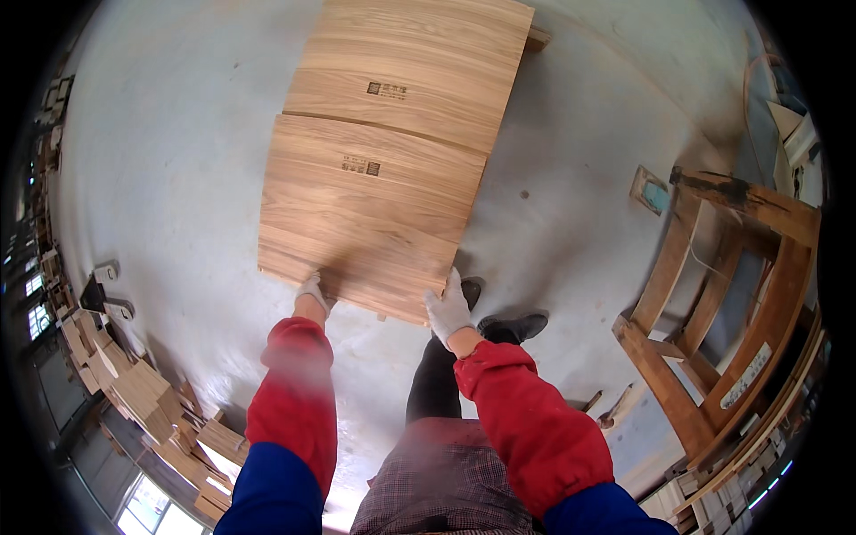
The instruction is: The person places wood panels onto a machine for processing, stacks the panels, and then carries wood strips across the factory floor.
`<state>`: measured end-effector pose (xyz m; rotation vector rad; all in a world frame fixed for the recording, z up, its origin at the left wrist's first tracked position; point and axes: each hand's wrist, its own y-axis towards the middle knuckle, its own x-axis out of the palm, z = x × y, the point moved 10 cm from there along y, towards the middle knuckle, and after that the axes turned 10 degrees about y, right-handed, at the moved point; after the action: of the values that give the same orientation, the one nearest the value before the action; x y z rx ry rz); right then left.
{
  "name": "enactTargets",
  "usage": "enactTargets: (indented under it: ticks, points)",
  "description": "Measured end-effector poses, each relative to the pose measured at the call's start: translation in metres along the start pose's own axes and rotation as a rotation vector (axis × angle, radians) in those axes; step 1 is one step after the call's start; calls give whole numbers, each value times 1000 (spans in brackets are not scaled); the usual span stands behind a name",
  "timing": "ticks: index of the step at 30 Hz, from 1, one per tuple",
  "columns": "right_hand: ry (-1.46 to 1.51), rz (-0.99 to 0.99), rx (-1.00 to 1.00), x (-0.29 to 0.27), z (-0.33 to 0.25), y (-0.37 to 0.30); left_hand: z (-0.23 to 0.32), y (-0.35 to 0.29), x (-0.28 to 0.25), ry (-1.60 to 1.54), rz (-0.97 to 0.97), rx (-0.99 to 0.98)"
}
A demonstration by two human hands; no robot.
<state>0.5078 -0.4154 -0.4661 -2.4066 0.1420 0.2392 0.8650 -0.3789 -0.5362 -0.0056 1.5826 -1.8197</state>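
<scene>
A light-brown wooden panel [374,218] with straight grain and a small dark stamp lies in front of me. Its far edge meets a second, similar panel [415,49]. My left hand [314,292], in a pale glove, is closed on the near edge, left of its middle; its fingertips are hidden at the edge. At the near right corner, my right hand [449,308], also gloved, grips the same panel, with its fingers along the side. Red sleeve covers show on both forearms.
A short piece of wood [538,39] sticks out under the far panel's right side. To my right stands a brown wooden frame [655,370], with a small teal-topped block [652,191] on the floor by it. Stacked wooden boards [145,392] stand at the lower left.
</scene>
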Motion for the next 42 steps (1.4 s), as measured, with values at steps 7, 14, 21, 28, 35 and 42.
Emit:
enactTargets:
  ticks: [7,14,21,28,35,42]
  points:
    - [105,-20,80,-29,14,19,152,-77,12,1047,796,633]
    - [-56,-87,168,-19,-28,7,236,-25,55,970,-16,906]
    - [-54,-87,152,-13,-27,1,238,-26,48,1010,26,947]
    - [-73,-79,150,-13,-18,0,230,-25,52,1018,-13,905]
    - [4,-143,50,-17,-24,-5,251,-64,19,1244,563,1140]
    - [-52,-142,200,-142,63,-121,-5,-191,-3,1069,237,1213]
